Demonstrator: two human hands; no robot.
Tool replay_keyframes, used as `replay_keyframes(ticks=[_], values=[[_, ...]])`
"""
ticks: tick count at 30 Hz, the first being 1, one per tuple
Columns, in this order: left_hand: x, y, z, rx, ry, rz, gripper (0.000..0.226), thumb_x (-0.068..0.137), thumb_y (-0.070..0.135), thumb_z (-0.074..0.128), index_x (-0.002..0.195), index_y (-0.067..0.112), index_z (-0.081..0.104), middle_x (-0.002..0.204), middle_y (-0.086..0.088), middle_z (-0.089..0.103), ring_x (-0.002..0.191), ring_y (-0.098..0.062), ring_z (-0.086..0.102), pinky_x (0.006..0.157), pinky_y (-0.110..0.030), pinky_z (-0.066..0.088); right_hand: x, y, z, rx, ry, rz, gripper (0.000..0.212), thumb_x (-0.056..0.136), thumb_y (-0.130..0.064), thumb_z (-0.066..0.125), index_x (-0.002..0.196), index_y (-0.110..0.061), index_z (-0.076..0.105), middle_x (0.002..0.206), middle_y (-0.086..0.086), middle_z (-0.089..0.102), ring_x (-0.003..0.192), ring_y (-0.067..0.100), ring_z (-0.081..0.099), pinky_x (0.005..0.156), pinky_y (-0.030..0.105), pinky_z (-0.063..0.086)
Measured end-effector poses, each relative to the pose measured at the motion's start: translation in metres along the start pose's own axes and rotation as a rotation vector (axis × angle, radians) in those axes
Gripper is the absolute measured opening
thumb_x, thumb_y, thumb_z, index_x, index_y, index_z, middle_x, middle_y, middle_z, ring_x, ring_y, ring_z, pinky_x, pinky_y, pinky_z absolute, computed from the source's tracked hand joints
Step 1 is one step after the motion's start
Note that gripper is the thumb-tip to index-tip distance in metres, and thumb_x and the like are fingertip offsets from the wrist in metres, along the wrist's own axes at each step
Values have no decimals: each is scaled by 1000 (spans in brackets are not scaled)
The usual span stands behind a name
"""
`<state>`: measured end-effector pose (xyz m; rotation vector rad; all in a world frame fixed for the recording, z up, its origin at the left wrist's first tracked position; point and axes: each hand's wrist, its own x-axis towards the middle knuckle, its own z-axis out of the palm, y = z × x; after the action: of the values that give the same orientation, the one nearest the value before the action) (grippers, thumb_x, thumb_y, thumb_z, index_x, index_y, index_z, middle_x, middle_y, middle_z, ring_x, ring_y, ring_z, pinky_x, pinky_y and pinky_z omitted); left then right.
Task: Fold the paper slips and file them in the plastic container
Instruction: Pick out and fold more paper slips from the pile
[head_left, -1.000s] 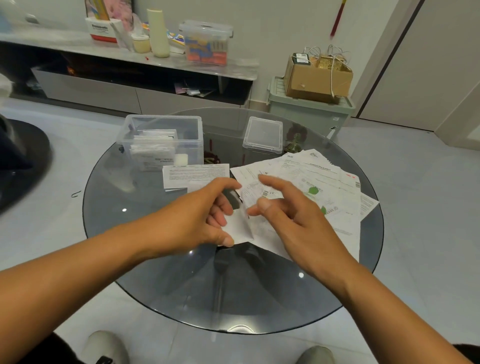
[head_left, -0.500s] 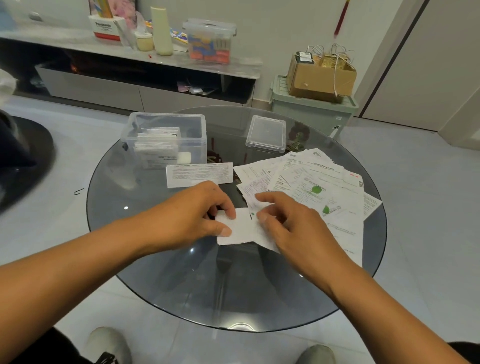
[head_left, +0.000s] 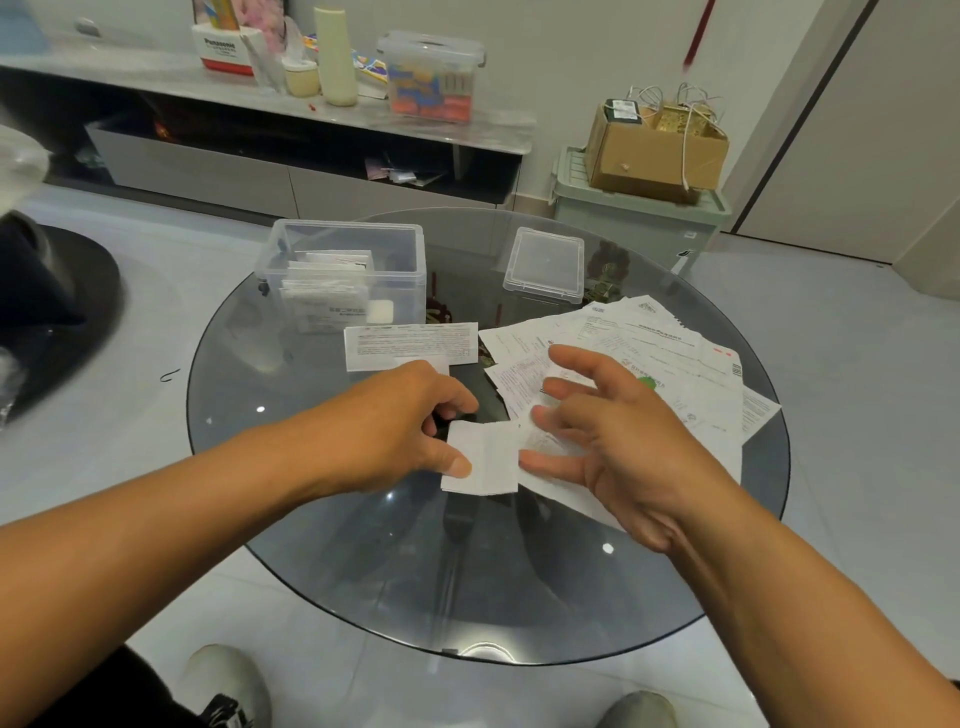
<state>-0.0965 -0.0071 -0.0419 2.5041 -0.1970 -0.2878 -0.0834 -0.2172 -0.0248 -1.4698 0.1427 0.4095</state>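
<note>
Hands at work over a round, dark glass counter, seen from above. We see the left hand with its fingers curled, its thumb pressing down on the left edge of a small folded paper slip that lies flat on the glass near the middle of the counter. The right hand hangs just right of the slip with its fingers spread and loosely bent; it grips nothing, and we cannot tell whether its fingertips touch the sheets beneath it.

Right of the folded slip, a fan of unfolded receipts and printed sheets spreads toward the right rim of the counter, partly under the right hand. Far of the left hand lies a long printed slip, flat, its long side running left to right.

At the far left of the counter stands the clear plastic container, open at the top, with folded slips standing on edge inside it. Its clear lid lies apart at the far centre.

Beyond the counter we note a low shelf unit against the wall and, to its right, a cardboard box resting on a pale green bin.
</note>
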Motion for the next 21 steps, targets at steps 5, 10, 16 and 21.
replay_keyframes(ticks=[5,10,16,21], values=[[2,-2,1,-118,-7,-1,60,79,25,87,129,35,58,104,11,61,91,-8,62,79,-18,51,-1,6,7,66,-61,-51,54,92,14,60,128,-25,64,131,6,58,112,24,69,76,41,65],[3,-4,-3,-228,-46,54,71,74,15,90,126,40,49,103,7,63,86,-7,67,85,-29,59,0,23,14,-751,-77,-386,55,80,-17,84,118,-46,58,124,-19,57,97,-4,61,78,17,52],[-5,-8,-22,-239,-181,113,59,93,9,70,136,42,46,113,12,66,101,-6,70,93,-31,58,6,28,16,-1013,-93,-372,79,66,-56,89,134,-48,48,128,-17,52,116,8,53,104,44,45],[-13,-6,-12,-13,-116,12,77,70,52,87,131,48,42,111,18,52,95,-6,58,83,-25,53,9,26,17,-1145,-124,-323,84,62,-67,86,133,-47,46,126,-16,49,118,10,50,102,40,42]])
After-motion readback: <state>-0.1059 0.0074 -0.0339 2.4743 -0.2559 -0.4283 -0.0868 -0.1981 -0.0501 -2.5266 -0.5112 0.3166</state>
